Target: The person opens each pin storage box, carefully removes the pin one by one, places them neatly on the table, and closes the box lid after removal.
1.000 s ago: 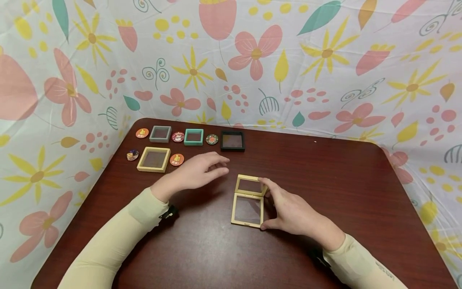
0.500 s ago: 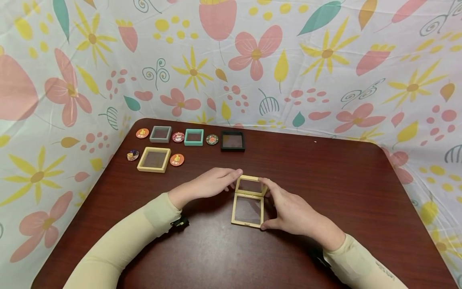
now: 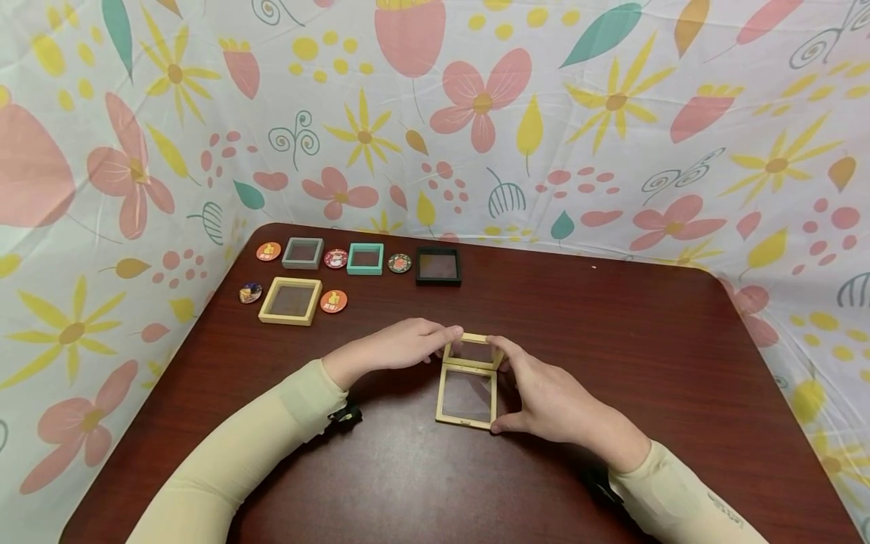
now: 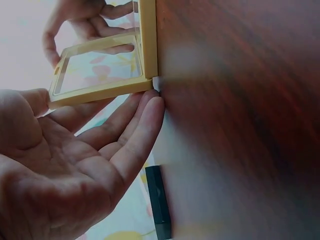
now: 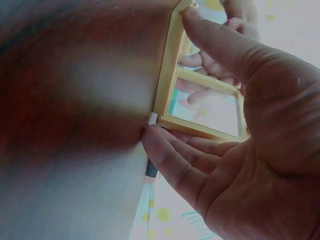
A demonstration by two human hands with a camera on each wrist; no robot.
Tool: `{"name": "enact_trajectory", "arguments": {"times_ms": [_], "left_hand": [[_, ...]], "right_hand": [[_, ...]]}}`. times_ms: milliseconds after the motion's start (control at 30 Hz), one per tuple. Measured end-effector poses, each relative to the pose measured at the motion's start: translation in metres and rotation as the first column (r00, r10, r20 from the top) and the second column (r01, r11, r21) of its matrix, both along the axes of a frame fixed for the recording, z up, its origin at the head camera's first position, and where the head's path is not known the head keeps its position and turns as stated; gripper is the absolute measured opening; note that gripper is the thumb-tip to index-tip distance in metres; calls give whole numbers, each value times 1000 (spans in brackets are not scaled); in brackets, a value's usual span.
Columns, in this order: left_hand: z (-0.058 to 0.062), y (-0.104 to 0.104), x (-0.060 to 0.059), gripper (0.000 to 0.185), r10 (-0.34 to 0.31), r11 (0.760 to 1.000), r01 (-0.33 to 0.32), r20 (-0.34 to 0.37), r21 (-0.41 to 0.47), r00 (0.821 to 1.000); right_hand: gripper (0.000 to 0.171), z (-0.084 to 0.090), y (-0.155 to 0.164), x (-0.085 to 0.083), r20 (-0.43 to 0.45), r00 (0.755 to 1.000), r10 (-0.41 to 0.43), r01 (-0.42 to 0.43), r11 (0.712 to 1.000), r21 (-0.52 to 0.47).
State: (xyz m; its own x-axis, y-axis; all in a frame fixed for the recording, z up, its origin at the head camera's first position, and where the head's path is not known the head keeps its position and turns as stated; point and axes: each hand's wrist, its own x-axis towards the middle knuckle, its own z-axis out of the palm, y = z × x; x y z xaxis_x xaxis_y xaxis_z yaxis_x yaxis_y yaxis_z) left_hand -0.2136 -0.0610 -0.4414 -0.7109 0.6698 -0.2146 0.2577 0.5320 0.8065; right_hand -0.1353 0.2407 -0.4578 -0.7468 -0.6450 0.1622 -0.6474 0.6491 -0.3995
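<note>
Three views, one shared case
The head camera looks forward and down over the table (image 3: 612, 340); both wrist cameras sit close, near tabletop level, sharing the open yellow case (image 3: 467, 378).

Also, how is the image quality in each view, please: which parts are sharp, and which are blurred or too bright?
Head view: evenly lit and sharp, with soft shadows under both arms on the table. Left wrist view: the yellow frame case is sharp, the tabletop a blur, the background washed out. Right wrist view: the tabletop is smeared and the backdrop overexposed, the right hand fairly clear.
</note>
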Motion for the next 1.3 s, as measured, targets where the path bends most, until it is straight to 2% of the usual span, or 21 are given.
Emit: {"name": "enact_trajectory", "arguments": {"times_ms": [167, 300, 433, 500, 633, 700, 867, 1100, 1167, 1300], "left_hand": [[3, -2, 1, 65, -48, 996, 45, -31, -78, 998], [7, -2, 3, 64, -98, 987, 88, -69, -135, 993], [9, -3, 3, 56, -185, 975, 165, -132, -150, 974], [8, -4, 3, 49, -240, 965, 214, -187, -148, 953], [4, -3, 5, 37, -333, 942, 300, -324, -150, 885], [4, -3, 7, 37, -353, 935, 312, -372, -168, 858], [7, 0, 17, 53, -379, 921, 293, -416, -256, 827], [9, 9, 29, 60, -434, 886, 243, -526, -394, 731], [8, 11, 32, 63, -444, 876, 221, -535, -429, 719], [6, 15, 36, 69, -459, 857, 193, -539, -477, 707]], "right_hand": [[134, 7, -4, 3, 33, 998, -48, 46, 996, 80], [136, 9, -5, 4, 27, 998, -65, 61, 992, 110], [133, 8, -4, 4, 28, 998, -60, 57, 992, 112], [129, 8, -4, 4, 32, 998, -51, 47, 993, 110], [122, 8, -3, 3, 28, 999, -28, 24, 994, 108], [117, 8, -2, 3, 21, 1000, -17, 14, 994, 112], [106, 8, -1, 2, 6, 1000, 11, -12, 992, 124], [97, 8, -2, 1, -20, 999, 49, -45, 987, 155], [93, 8, -2, 1, -15, 998, 57, -54, 985, 167], [92, 8, -1, 0, 8, 997, 72, -72, 981, 181]]}}
